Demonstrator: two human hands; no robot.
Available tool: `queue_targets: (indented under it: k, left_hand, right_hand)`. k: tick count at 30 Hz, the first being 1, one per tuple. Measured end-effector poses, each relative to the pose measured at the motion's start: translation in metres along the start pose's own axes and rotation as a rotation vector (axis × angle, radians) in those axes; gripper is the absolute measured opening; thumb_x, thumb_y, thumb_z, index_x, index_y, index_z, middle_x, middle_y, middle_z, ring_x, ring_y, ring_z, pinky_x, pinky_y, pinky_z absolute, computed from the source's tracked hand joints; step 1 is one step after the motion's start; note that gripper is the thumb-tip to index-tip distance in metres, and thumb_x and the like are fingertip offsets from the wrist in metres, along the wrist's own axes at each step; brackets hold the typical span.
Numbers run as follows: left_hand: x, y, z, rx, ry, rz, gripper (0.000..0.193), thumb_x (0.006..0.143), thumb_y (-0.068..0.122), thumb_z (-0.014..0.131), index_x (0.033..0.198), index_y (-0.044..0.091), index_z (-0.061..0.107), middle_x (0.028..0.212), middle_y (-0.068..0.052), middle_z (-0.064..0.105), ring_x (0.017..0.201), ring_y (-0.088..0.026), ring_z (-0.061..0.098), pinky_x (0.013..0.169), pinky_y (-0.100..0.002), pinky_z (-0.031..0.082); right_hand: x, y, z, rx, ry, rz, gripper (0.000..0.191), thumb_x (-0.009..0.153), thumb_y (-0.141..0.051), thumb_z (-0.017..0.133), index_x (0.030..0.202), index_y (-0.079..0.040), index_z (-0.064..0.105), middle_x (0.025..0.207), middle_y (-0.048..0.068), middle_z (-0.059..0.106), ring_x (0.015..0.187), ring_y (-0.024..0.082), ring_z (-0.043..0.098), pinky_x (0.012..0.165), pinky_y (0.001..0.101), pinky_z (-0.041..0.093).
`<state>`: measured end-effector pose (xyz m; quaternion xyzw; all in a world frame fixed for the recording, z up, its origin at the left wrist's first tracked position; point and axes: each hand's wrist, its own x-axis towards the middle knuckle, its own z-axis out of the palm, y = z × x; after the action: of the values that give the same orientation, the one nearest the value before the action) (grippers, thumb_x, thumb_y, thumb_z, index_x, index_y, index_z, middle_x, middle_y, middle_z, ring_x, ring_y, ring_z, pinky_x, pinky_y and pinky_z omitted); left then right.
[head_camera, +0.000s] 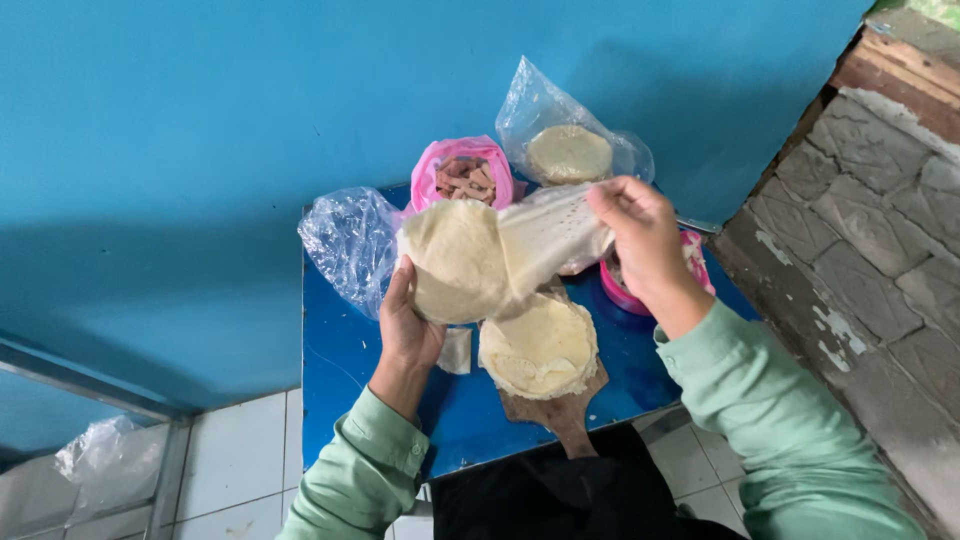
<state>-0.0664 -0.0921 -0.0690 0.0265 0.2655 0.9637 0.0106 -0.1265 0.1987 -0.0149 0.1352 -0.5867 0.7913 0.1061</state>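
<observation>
From the head view, the left hand (408, 325) cups a round flat dough sheet (458, 258) from below at mid-frame, fingers curled under its edge, while the right hand (640, 230) pinches a thin paper sheet (548, 235) and lifts it away, seemingly to separate them. Beneath, a stack of rounds (538, 347) sits on a wooden board (560, 410) on the blue table (340, 350). Plastic bags (350, 240) and a pink bowl (462, 172) crowd the upper middle.

Soft, even daylight, fairly bright – no harsh glare. Faint shadow band across blue wall (200, 150) at left. Centre sharp; slight wide-angle stretch twd edges – corners softer.
</observation>
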Motion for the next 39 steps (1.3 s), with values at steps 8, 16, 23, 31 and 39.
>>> queue_targets:
  k: [8, 16, 23, 31, 39]
  left_hand:
    - [0.002, -0.004, -0.006, 0.016, 0.041, 0.004, 0.056, 0.103, 0.038, 0.05, 0.147, 0.003, 0.048, 0.144, -0.014, 0.059, 0.132, -0.03, 0.058, 0.113, -0.047, 0.046]
    - [0.013, 0.007, -0.017, -0.013, 0.217, 0.084, 0.054, 0.101, 0.04, 0.041, 0.143, 0.006, 0.05, 0.136, -0.015, 0.064, 0.122, -0.032, 0.065, 0.104, -0.051, 0.053]
    - [0.013, 0.012, -0.022, -0.014, 0.174, 0.122, 0.054, 0.102, 0.039, 0.041, 0.144, 0.007, 0.049, 0.137, -0.013, 0.063, 0.124, -0.032, 0.064, 0.104, -0.053, 0.053]
    - [0.008, 0.009, -0.014, 0.037, 0.22, 0.078, 0.055, 0.101, 0.041, 0.043, 0.143, 0.007, 0.052, 0.136, -0.014, 0.064, 0.122, -0.031, 0.064, 0.103, -0.051, 0.053]
    - [0.008, 0.002, -0.015, 0.014, 0.244, 0.053, 0.053, 0.1, 0.04, 0.045, 0.141, 0.007, 0.052, 0.135, -0.013, 0.065, 0.122, -0.031, 0.064, 0.103, -0.05, 0.053]
  right_hand:
    - [-0.003, -0.036, -0.016, 0.028, -0.032, 0.017, 0.01, 0.101, -0.012, 0.071, 0.104, -0.003, 0.067, 0.093, -0.001, 0.066, 0.083, 0.006, 0.061, 0.073, 0.0225, 0.049]
    - [-0.001, -0.05, -0.03, -0.036, 0.012, -0.005, 0.011, 0.103, -0.013, 0.07, 0.106, -0.003, 0.065, 0.1, 0.003, 0.069, 0.09, 0.009, 0.067, 0.082, 0.0253, 0.056]
    - [-0.023, -0.03, -0.012, -0.046, -0.261, 0.426, 0.015, 0.097, -0.013, 0.07, 0.107, -0.002, 0.067, 0.097, 0.004, 0.07, 0.084, 0.011, 0.066, 0.074, 0.0275, 0.055]
    - [-0.042, 0.031, 0.002, 0.026, -0.342, 0.686, 0.021, 0.095, -0.007, 0.07, 0.114, -0.003, 0.064, 0.104, 0.006, 0.068, 0.093, 0.015, 0.066, 0.078, 0.0304, 0.058]
    - [-0.063, 0.036, 0.004, -0.452, -0.436, 0.474, 0.065, 0.078, 0.008, 0.072, 0.139, -0.01, 0.057, 0.113, 0.008, 0.068, 0.1, 0.012, 0.069, 0.081, 0.0293, 0.06]
